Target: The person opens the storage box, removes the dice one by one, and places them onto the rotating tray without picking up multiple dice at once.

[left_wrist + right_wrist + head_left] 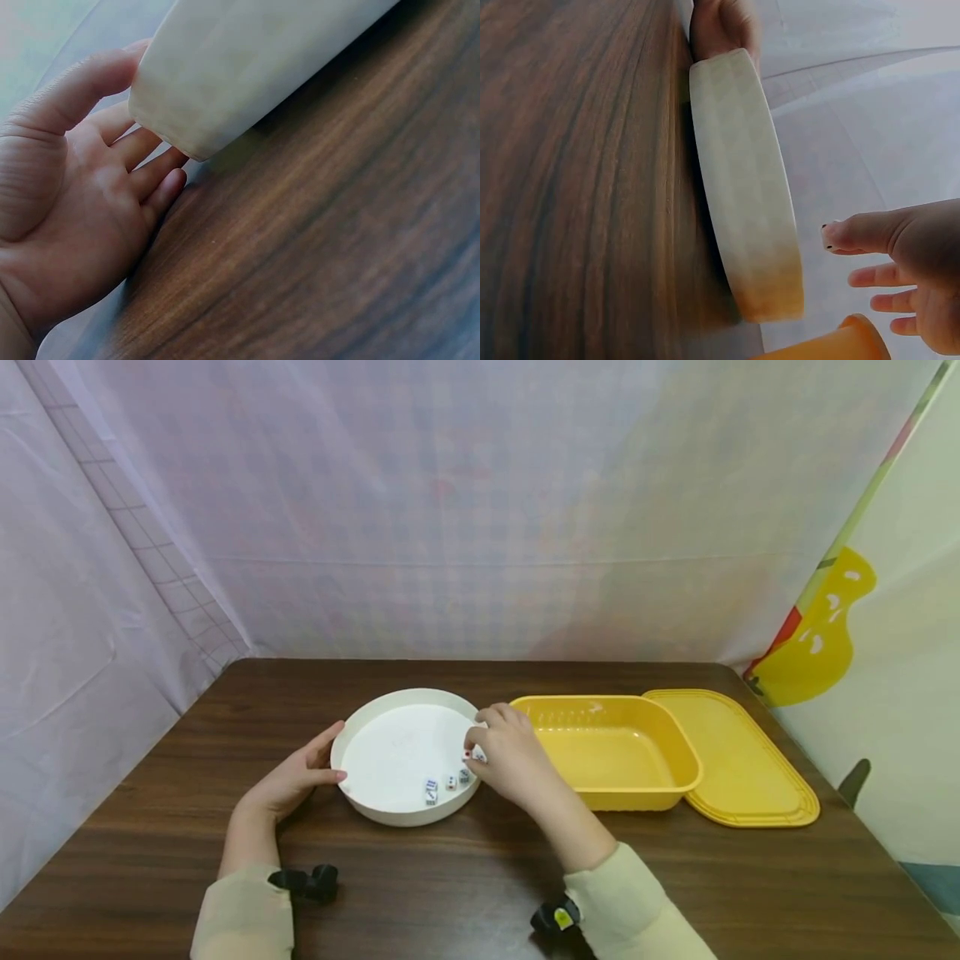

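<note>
A round white tray [405, 752] with a low wall stands on the table, several small white dice [451, 782] lying inside near its front right wall. My left hand [296, 777] grips the tray's left side, thumb at the rim and fingers reaching round beneath the wall, as the left wrist view shows on the tray wall [225, 75]. Over the right rim, my right hand [510, 756] pinches dice [467, 755] between thumb and fingertips. In the right wrist view a white die [826, 235] shows at the thumb tip; the curled fingers partly hide the dice in the head view.
Right of the white tray sits an open yellow rectangular container [607, 752], close behind my right hand. A yellow lid [742, 760] lies flat beyond it, partly under the container's edge. Pale curtains [450, 527] hang behind the brown wooden table [420, 885].
</note>
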The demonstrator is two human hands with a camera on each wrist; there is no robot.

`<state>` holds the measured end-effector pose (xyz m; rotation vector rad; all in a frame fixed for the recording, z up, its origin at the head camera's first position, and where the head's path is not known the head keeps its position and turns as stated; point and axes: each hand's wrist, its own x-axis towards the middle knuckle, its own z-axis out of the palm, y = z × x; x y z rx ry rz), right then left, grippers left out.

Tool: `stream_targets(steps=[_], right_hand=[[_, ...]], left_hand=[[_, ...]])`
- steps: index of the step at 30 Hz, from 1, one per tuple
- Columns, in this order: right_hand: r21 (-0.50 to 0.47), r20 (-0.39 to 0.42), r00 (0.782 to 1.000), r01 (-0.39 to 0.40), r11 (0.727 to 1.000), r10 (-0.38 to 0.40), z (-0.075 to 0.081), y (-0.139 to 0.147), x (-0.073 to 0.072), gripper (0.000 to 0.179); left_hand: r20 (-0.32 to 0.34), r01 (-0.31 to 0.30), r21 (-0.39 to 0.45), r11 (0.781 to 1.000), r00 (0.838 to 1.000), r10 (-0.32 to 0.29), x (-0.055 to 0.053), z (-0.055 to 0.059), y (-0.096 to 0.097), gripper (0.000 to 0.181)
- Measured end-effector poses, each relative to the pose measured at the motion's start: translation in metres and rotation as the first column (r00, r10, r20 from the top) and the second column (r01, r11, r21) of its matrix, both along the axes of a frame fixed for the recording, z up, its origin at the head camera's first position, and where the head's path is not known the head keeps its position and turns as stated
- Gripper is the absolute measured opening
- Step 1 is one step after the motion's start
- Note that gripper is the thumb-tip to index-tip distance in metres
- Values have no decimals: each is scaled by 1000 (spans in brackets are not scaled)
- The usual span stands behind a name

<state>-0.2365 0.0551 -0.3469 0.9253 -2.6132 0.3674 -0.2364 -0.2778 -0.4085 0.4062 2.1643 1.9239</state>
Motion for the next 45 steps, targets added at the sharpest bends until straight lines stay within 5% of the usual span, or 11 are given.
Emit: stream_targets(steps=[21,45], right_hand=[[113,40,996,72,991,-77,-7,-17,-17,9],[55,67,994,79,995,-83,3,-6,-15,14]], left_hand=[[9,0,16,1000,1000,0,-1,0,2,88],[1,-6,4,1000,1000,6,-2,-2,-2,86]])
